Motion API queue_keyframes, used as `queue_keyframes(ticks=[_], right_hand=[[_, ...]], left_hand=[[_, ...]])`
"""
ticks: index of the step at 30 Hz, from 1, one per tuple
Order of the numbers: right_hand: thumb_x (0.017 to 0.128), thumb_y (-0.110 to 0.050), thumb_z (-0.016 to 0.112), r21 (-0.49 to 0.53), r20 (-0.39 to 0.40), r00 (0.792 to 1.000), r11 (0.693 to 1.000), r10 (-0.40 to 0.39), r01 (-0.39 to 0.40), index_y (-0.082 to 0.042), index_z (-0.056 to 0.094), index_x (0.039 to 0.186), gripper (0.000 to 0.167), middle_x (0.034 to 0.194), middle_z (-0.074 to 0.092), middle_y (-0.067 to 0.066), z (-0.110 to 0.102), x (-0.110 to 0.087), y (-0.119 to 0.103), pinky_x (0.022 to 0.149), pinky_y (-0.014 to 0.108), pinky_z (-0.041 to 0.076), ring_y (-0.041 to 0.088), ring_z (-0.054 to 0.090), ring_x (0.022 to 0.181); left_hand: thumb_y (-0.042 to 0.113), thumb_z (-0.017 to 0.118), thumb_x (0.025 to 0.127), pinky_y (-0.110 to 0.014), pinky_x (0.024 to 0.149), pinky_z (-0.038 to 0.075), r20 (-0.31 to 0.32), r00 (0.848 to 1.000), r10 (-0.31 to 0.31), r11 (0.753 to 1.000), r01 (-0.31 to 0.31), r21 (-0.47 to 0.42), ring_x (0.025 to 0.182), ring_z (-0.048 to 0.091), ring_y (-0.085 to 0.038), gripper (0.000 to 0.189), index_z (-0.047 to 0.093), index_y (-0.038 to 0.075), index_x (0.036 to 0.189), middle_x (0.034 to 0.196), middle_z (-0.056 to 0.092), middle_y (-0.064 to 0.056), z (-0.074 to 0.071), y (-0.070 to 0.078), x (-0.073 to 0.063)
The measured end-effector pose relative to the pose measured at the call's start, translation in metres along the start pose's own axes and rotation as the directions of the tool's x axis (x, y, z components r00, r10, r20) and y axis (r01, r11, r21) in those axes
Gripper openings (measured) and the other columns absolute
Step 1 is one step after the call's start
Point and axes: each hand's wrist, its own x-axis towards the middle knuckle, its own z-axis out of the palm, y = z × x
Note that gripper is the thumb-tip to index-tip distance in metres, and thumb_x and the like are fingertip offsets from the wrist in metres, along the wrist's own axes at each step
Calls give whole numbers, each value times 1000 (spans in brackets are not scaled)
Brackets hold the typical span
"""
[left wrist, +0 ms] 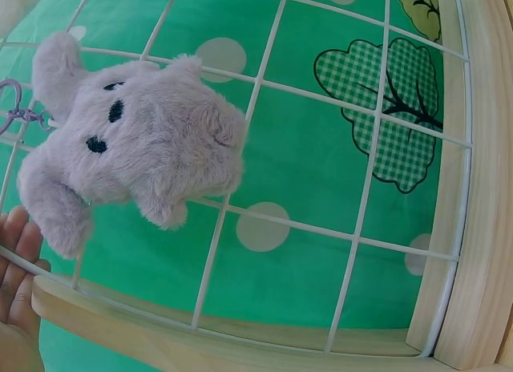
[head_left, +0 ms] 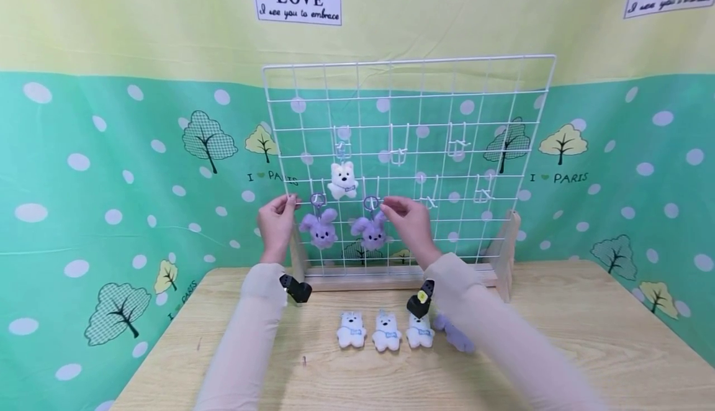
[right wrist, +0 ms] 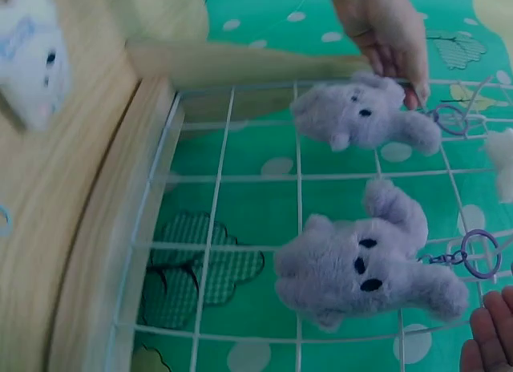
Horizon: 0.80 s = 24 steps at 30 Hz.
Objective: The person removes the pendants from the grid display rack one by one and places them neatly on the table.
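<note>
My left hand [head_left: 276,225] pinches the left edge of a white wire grid rack [head_left: 410,60], its fingers [left wrist: 18,256] behind the edge wire. Beside it, a purple plush bunny keychain [head_left: 323,232] hangs by its ring from a hook. To the right hangs a second purple bunny keychain [head_left: 371,234], also by a purple ring [right wrist: 481,253] on a hook. My right hand [head_left: 410,221] is close beside that ring, its extended fingers [right wrist: 490,328] holding nothing. Above and between the bunnies hangs a white plush dog keychain [head_left: 343,181].
Bare hooks [head_left: 458,146] sit on the grid's right part. A wooden base [head_left: 391,280] supports the rack. On the wooden table [head_left: 313,380] lie several white plush dogs [head_left: 386,333] and a purple plush [head_left: 455,335], partly behind my right sleeve. A patterned cloth hangs behind.
</note>
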Motion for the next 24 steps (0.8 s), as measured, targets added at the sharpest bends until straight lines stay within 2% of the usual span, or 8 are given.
queue_keyframes(ticks=[10, 17, 24], right_hand=[[88, -15, 67, -71, -78, 997, 997, -12, 7, -3, 70, 102, 19, 94, 71, 12, 11, 6, 0, 70, 25, 55, 19, 64, 82], [86, -14, 70, -103, -113, 992, 994, -56, 45, -2, 72, 95, 15, 88, 71, 11, 21, 9, 3, 65, 23, 54, 18, 64, 76], [85, -14, 70, -113, -158, 985, 993, -63, 46, -2, 72, 93, 14, 85, 71, 11, 26, 10, 4, 62, 22, 53, 18, 63, 72]], left_hand=[[21, 63, 92, -16, 74, 53, -3, 1000, 3, 1000, -3, 7, 83, 68, -13, 23, 70, 3, 104, 97, 71, -14, 0, 1, 0], [21, 63, 92, -14, 71, 53, -2, 1000, 0, 1000, 0, 4, 86, 69, -20, 23, 70, 3, 103, 97, 71, -16, -1, 1, -1], [22, 63, 91, -15, 73, 53, 1, 1000, -8, 1000, 8, -2, 83, 69, -16, 24, 70, 3, 103, 98, 71, -16, 0, 2, -1]])
